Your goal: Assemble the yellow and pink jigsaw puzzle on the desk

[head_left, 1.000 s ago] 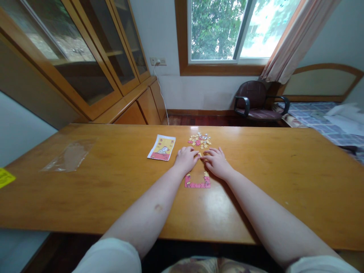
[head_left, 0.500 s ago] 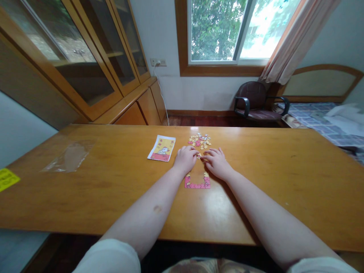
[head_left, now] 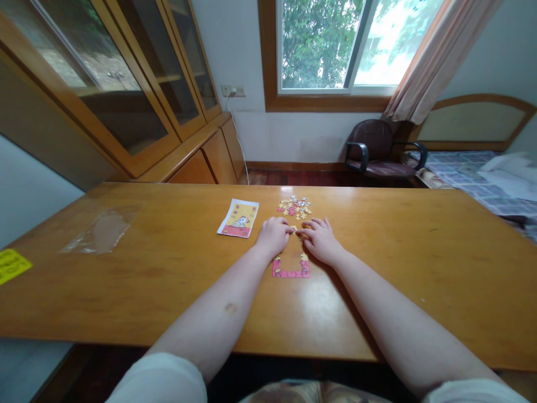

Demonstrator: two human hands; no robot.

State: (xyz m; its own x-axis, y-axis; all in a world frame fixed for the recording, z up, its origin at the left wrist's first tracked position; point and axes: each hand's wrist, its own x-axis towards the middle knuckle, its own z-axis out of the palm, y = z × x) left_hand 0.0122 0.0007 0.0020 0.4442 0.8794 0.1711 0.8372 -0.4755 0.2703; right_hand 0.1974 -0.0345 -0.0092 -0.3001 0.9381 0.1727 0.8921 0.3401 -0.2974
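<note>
My left hand point(head_left: 273, 235) rests on the table with its fingers closed, the tips at a small yellow jigsaw piece point(head_left: 294, 229). From the other side my right hand point(head_left: 321, 240) reaches the same spot, its thumb and forefinger bent in at the pieces and the other fingers slightly raised. Exactly how each fingertip grips is too small to see. Below the hands lies a partly joined jigsaw border point(head_left: 291, 274), pink along the bottom with yellow pieces up its sides. Both hands cover the upper sides of this border. Beyond them is a loose pile of jigsaw pieces point(head_left: 294, 207).
A picture card point(head_left: 239, 218) with a white animal on yellow and pink lies left of the pile. Farther left is a clear plastic bag point(head_left: 103, 230). A yellow label point(head_left: 12, 266) shows at the wooden table's point(head_left: 168, 291) left edge. An office chair point(head_left: 373, 146) stands behind.
My hands have barely moved. The fingertips have shifted slightly around the small yellow jigsaw piece between them; the border, pile and card look the same.
</note>
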